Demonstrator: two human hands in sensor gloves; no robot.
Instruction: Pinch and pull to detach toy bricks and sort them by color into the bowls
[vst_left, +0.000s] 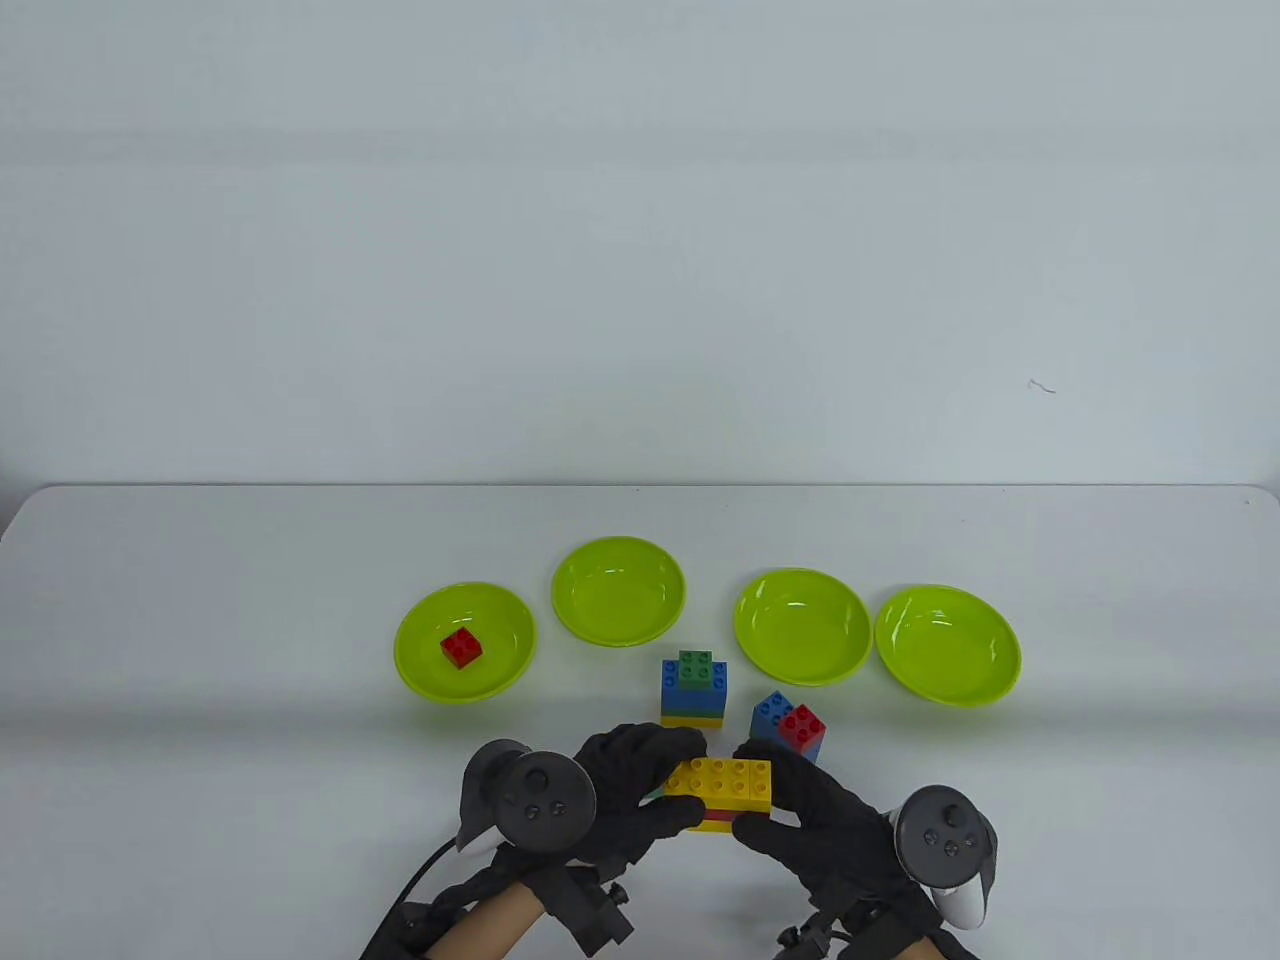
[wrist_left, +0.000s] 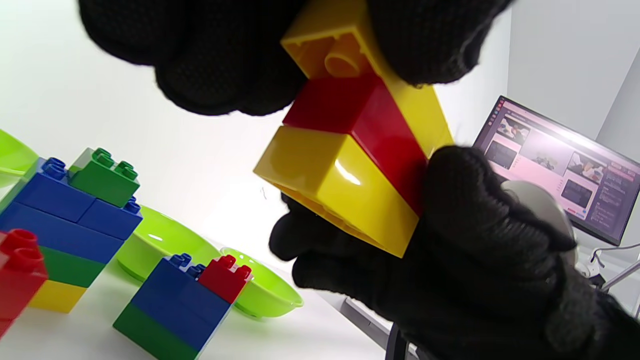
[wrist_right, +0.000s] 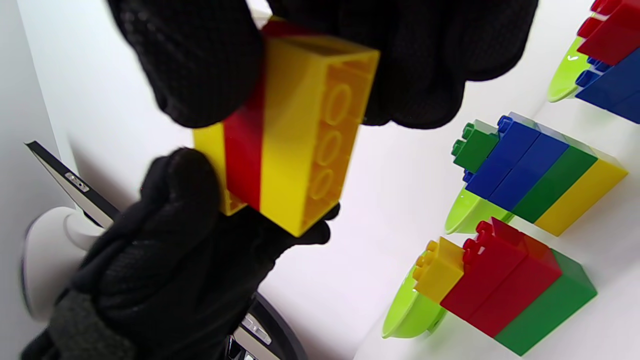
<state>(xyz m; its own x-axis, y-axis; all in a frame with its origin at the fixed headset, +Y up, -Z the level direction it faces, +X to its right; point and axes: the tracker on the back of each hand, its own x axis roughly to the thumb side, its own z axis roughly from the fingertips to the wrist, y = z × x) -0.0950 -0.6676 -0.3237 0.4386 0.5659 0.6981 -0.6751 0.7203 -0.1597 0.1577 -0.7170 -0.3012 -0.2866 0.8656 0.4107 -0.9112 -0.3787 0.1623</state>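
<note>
Yellow-red-yellow brick stack (vst_left: 720, 792), bottom centre of frame above the counter (vst_left: 200, 600), pinched end-to-end by left hand (vst_left: 625, 795) and right hand (vst_left: 815, 810) fingers: a slipping pull risks knocking the adjacent blue-green tower (vst_left: 694, 690).

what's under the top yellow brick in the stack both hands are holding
Under the top yellow brick sits a red brick, and below that another yellow brick. Gloved fingers cover the stack's ends, so the red brick's full length is hidden.
</note>
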